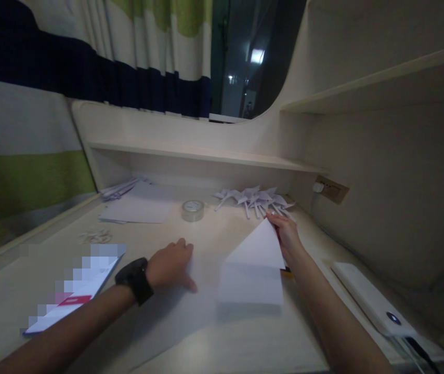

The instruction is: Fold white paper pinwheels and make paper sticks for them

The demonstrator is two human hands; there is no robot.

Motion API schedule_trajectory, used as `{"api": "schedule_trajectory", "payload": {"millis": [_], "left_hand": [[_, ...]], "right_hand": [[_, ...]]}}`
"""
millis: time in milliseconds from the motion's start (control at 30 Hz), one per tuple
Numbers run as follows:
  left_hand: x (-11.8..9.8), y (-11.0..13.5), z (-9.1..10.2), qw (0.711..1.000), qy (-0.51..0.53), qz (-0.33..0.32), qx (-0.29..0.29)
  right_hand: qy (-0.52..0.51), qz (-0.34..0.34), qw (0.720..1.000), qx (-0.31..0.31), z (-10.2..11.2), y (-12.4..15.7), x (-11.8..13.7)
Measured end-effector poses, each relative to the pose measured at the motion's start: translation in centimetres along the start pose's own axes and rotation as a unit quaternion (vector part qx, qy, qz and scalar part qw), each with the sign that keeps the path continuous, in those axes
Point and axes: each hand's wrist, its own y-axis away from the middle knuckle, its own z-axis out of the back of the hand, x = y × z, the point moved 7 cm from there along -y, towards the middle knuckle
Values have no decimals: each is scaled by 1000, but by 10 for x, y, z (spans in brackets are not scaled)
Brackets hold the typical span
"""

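My left hand, with a black watch on its wrist, lies flat with its fingers spread on a pale sheet of paper on the desk. My right hand pinches the upper corner of a white sheet of paper. That sheet is lifted and bent over; whether it joins the paper under my left hand, I cannot tell. Just beyond my right fingertips lie several folded paper pinwheels with paper sticks. A roll of clear tape sits behind and between my hands.
A phone-like tablet with a lit screen lies left of my left arm. Behind it are a small white pile and a paper stack. A white power strip-like box stands at right. A yellow-black item is partly hidden.
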Motion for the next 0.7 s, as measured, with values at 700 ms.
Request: {"api": "schedule_trajectory", "payload": {"millis": [700], "left_hand": [[220, -40, 49, 938, 145, 287, -129]], "right_hand": [[-15, -85, 996, 26, -9, 4, -20]]}}
